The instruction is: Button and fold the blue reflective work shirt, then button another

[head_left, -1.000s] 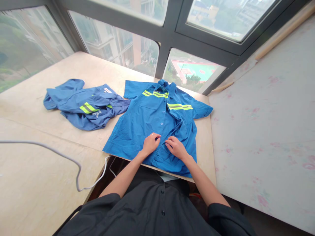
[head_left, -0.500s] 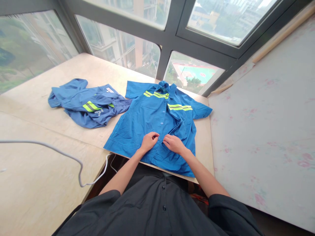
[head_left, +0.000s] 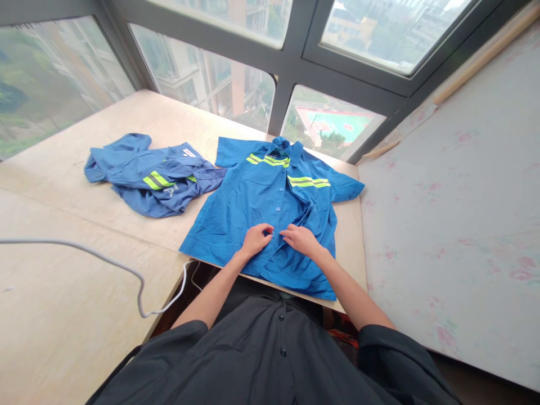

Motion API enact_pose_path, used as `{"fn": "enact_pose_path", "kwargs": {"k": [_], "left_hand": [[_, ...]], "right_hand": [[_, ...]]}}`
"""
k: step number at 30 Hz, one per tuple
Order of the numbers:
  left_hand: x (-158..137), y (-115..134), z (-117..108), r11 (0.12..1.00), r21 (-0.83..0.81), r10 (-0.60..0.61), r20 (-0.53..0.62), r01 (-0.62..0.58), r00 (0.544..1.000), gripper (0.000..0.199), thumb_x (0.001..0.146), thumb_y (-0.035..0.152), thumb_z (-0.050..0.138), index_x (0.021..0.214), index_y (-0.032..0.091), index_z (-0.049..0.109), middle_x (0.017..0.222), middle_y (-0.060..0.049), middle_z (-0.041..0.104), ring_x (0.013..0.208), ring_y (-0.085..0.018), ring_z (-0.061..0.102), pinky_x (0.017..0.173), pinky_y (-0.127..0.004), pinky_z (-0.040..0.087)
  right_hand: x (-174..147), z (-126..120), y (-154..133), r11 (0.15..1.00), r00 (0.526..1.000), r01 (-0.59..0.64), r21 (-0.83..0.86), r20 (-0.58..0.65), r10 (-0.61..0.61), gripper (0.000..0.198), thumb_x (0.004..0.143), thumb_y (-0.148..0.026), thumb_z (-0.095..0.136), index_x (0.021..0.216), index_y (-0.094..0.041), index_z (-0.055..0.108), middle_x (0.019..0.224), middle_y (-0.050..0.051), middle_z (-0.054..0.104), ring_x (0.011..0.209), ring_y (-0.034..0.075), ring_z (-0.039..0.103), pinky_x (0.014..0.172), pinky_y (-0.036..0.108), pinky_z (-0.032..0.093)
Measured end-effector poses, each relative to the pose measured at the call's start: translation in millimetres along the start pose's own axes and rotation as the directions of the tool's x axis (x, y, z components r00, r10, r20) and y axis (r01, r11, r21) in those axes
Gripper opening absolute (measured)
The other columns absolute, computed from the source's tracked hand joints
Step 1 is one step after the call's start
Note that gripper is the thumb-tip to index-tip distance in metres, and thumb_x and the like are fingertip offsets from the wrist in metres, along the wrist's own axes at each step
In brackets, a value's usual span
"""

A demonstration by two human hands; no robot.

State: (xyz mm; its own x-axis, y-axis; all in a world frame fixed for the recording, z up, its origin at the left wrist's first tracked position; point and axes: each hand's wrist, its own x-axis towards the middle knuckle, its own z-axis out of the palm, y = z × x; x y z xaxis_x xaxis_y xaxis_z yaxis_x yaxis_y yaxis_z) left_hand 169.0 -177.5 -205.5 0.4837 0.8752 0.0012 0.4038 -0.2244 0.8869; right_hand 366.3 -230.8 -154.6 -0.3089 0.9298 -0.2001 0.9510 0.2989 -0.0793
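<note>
A blue short-sleeved work shirt (head_left: 248, 205) with yellow-green and grey reflective stripes lies front up, collar away from me. Its front is partly undone, and several buttons show down the middle. On the lower front, my left hand (head_left: 256, 239) is closed, thumb and forefinger pinching the button edge of the shirt near a small button. Just to its right, my right hand (head_left: 302, 239) is closed in a pinch on the other front edge, which lies folded back. The fingertips of the two hands are a small gap apart.
A second blue work garment (head_left: 156, 171) lies crumpled to the left, near the shirt's sleeve. A white cable (head_left: 122, 271) runs over the pale wooden tabletop (head_left: 63, 315) and its edge. Grey-framed windows (head_left: 291, 62) stand behind; a floral-patterned panel (head_left: 447, 225) stands at right.
Both hands remain at the shirt's lower front and have shifted very slightly. The right hand's fingers have straightened a little toward the left hand, and the loose front edge below them has moved.
</note>
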Motion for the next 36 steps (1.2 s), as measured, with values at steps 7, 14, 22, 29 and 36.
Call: {"fn": "enact_pose_path", "kwargs": {"k": [7,14,22,29,36], "left_hand": [[4,-1,-4,0.999,-0.032,-0.008,0.060,0.010,0.998,0.026,0.075,0.014,0.067,0.100,0.019,0.072,0.090,-0.002,0.076,0.078,-0.016,0.068,0.078,-0.026,0.052],[7,-4,-3,0.996,-0.082,-0.021,0.064,0.027,0.998,0.022,0.077,0.015,0.064,0.097,0.017,0.073,0.085,-0.002,0.074,0.078,-0.016,0.067,0.077,-0.026,0.051],[11,-6,1,0.987,-0.134,-0.086,0.047,0.091,0.995,0.013,0.074,0.014,0.063,0.085,0.017,0.070,0.078,0.000,0.071,0.074,-0.015,0.065,0.073,-0.025,0.051],[15,-5,2,0.959,-0.206,-0.191,0.043,0.196,0.981,0.017,0.070,0.011,0.065,0.086,0.016,0.068,0.077,0.000,0.069,0.073,-0.014,0.064,0.072,-0.025,0.053],[11,1,0,0.899,-0.313,-0.289,0.105,0.307,0.952,0.019,0.071,0.012,0.066,0.089,0.014,0.067,0.074,0.001,0.066,0.057,-0.010,0.058,0.047,-0.018,0.044]], "right_hand": [[0,-1,8,0.986,0.985,0.157,0.056,-0.075,-0.152,0.020,0.097,-0.021,0.050,0.104,-0.023,0.069,0.118,0.007,0.063,0.077,0.013,0.062,0.065,0.024,0.040],[14,-5,5,0.979,0.971,0.200,0.029,-0.140,-0.194,0.022,0.100,-0.020,0.042,0.105,-0.018,0.063,0.093,0.006,0.067,0.077,0.016,0.060,0.066,0.025,0.037],[26,12,-5,0.971,0.963,0.240,0.016,-0.130,-0.236,0.017,0.098,-0.018,0.048,0.103,-0.018,0.065,0.091,0.005,0.064,0.076,0.015,0.056,0.067,0.025,0.036],[19,16,-5,0.985,0.973,0.174,-0.009,-0.154,-0.173,0.022,0.098,-0.019,0.045,0.096,-0.019,0.067,0.095,0.006,0.065,0.070,0.013,0.056,0.060,0.024,0.032],[9,38,-8,0.985,0.953,0.129,0.113,-0.290,-0.091,0.030,0.100,-0.020,0.038,0.110,-0.022,0.067,0.105,0.007,0.071,0.085,0.014,0.065,0.065,0.020,0.042]]}}
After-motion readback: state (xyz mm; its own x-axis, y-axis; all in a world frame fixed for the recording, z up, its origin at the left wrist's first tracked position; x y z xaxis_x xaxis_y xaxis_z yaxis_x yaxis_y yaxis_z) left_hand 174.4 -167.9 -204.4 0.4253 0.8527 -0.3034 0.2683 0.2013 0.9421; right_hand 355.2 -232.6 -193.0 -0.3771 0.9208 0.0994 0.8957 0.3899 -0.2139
